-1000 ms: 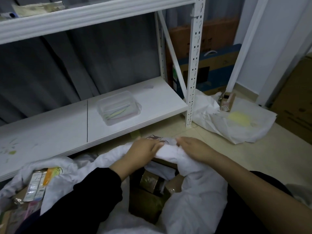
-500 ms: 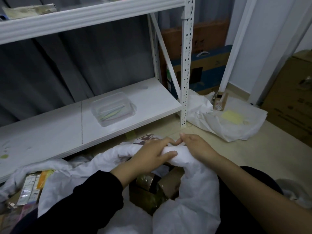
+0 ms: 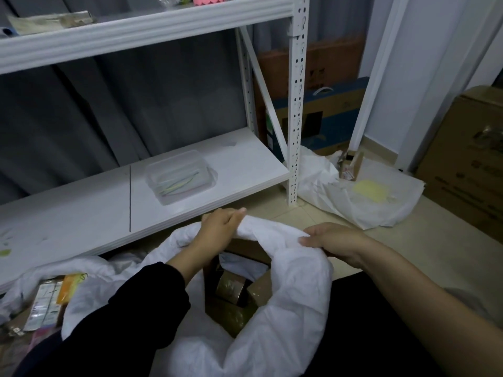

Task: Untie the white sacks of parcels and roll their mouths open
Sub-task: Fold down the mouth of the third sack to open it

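- Our left hand (image 3: 220, 227), at lower centre of the frame, grips the far rim of the sack (image 3: 294, 281) with its fingers curled over the fold. Our right hand (image 3: 329, 240), just right of centre, pinches the same rim with the thumb on top.
- Half a second ago the two hands met fingertip to fingertip on that rim. Now they sit apart, with a stretch of rolled cloth between them.
- The sack stands between our arms at bottom centre, untied, its rim already a thick roll along the right and near sides.
- Its mouth gapes wider than before, and more of the brown parcels (image 3: 231, 287) show inside.
- We judge that the roll is being worked outward along the rim, so this sack is nearly done. Perhaps only the far left edge is left to turn down.
- At lower left a second sack (image 3: 89, 270) lies slumped, with packets showing at its mouth, much as it did earlier.
- Farther off, the clear box (image 3: 179, 176) on the low shelf (image 3: 81, 213) has kept its place.
- So has the third sack (image 3: 367, 202), on the floor at middle right. Only our view has tipped up a little.
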